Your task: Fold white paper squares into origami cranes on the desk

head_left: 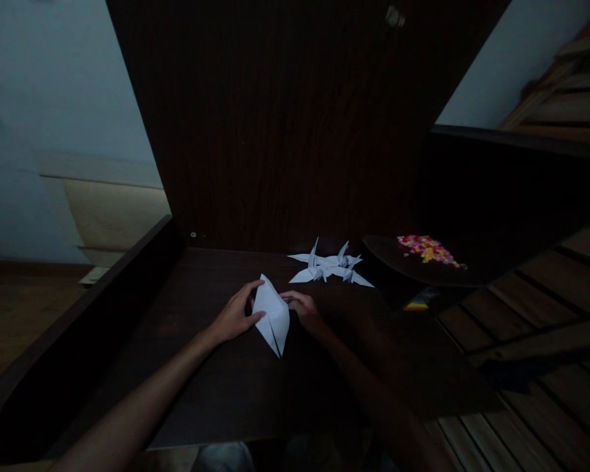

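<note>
A partly folded white origami paper (272,313), kite-shaped with a slit down its lower half, is held between my two hands above the dark desk. My left hand (237,311) grips its left edge, thumb on the front face and fingers toward the upper corner. At the right edge, my right hand (302,307) pinches the paper, with some fingertips hidden behind it. Several finished white paper cranes (327,265) lie close together on the desk just beyond my right hand.
The dark desk top (201,387) has a raised side board (93,314) on the left and a tall back panel (295,131). A small shelf (388,252) at right carries a pile of pink, red and yellow bits (429,250). Wooden slats (545,295) stand farther right.
</note>
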Demonstrator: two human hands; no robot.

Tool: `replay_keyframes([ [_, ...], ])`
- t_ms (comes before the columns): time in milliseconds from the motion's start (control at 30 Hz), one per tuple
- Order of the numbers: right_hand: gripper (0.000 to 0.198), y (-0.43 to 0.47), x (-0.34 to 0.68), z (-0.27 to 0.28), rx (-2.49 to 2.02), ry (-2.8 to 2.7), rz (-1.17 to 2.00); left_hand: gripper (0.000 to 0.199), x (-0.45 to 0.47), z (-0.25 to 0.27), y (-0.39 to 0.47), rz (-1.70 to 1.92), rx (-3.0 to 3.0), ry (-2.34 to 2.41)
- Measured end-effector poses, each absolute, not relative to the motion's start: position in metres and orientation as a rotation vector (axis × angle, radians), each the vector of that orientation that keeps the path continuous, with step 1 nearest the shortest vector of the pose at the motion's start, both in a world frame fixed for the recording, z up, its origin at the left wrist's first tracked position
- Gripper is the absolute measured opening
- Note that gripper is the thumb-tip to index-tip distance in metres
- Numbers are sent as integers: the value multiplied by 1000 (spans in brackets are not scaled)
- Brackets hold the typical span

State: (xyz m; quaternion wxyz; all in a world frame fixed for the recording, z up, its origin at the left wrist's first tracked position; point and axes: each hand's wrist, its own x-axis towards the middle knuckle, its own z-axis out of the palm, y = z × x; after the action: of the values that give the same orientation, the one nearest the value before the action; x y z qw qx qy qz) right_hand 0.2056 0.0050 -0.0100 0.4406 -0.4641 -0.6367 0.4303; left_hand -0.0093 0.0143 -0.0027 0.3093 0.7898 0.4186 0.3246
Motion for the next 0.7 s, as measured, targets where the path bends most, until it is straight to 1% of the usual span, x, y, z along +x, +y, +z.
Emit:
replay_keyframes([
  [200, 36, 5, 205, -14, -1217, -1707, 984, 69, -10, -4, 15, 867, 2148, 1092],
  [500, 30, 4, 204, -16, -1207, -1734, 955, 70, -10, -5, 15, 854, 2155, 1081],
  [700, 29, 3, 202, -17, -1232, -1788, 863, 70, -10, -5, 15, 845, 2154, 1080],
])
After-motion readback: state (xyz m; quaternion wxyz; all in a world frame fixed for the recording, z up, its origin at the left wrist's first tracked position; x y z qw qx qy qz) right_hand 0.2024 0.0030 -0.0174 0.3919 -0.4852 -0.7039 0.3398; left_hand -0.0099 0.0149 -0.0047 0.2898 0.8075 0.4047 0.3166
